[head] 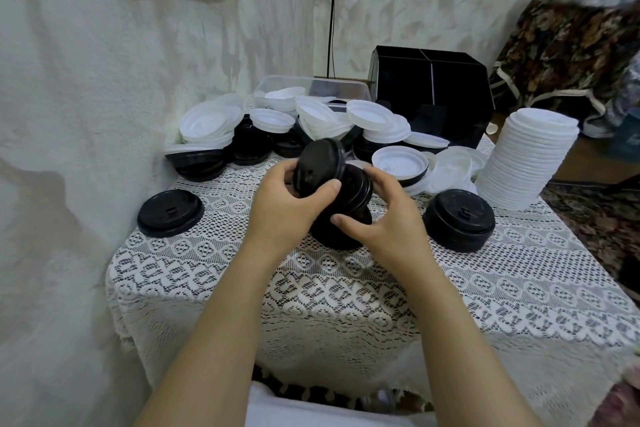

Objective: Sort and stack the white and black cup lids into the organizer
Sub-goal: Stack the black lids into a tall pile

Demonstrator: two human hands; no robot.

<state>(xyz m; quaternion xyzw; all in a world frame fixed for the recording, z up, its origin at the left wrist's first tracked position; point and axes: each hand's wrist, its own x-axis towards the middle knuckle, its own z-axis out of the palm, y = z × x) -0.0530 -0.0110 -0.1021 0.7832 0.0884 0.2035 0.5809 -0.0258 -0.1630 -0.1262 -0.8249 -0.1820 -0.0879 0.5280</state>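
Note:
My left hand (287,208) grips a tilted black lid (320,166) at the top of a leaning stack of black lids (349,215) in the middle of the table. My right hand (384,215) holds the stack's right side, thumb on its lower part. A short stack of black lids (459,218) stands to the right, and a single black lid (169,213) lies at the left. A tall stack of white lids (526,163) rises at the right edge. Mixed white and black lids (294,128) are heaped behind. The black organizer (433,87) stands at the back.
A lace cloth (346,288) covers the small table, whose left side meets a white wall (69,114). A clear plastic bin (311,87) sits behind the heap. A patterned fabric seat (571,52) stands to the right. A black cable (332,10) hangs down the wall.

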